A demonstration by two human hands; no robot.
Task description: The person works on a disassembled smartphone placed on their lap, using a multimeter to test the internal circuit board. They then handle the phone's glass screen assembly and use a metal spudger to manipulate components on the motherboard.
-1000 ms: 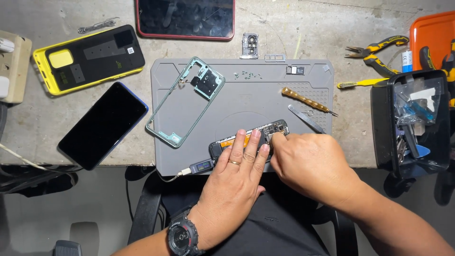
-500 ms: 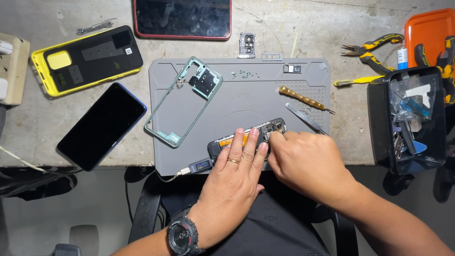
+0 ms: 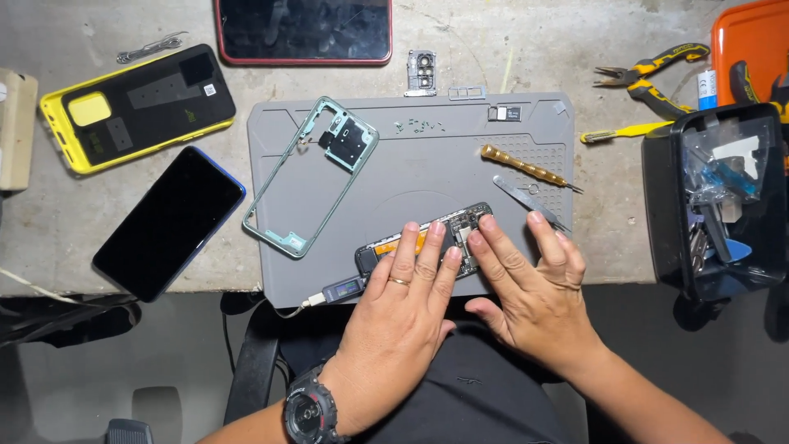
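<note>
Here, both my hands lie on the opened phone (image 3: 427,242) at the front edge of the grey mat (image 3: 411,156) on the counter. My left hand (image 3: 399,316) presses it with fingers spread flat; my right hand (image 3: 534,296) fingers splay beside it. I judge it light, stiff and fragile, best held by its 2 long edges.

A worn grey concrete bench (image 3: 509,49) under bright light, with dark floor (image 3: 123,362) shadowed below its edge.

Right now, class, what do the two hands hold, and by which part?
Nothing is lifted. Both hands, left hand and right hand, press fingertips on the opened phone, flat on the grey mat.
</note>
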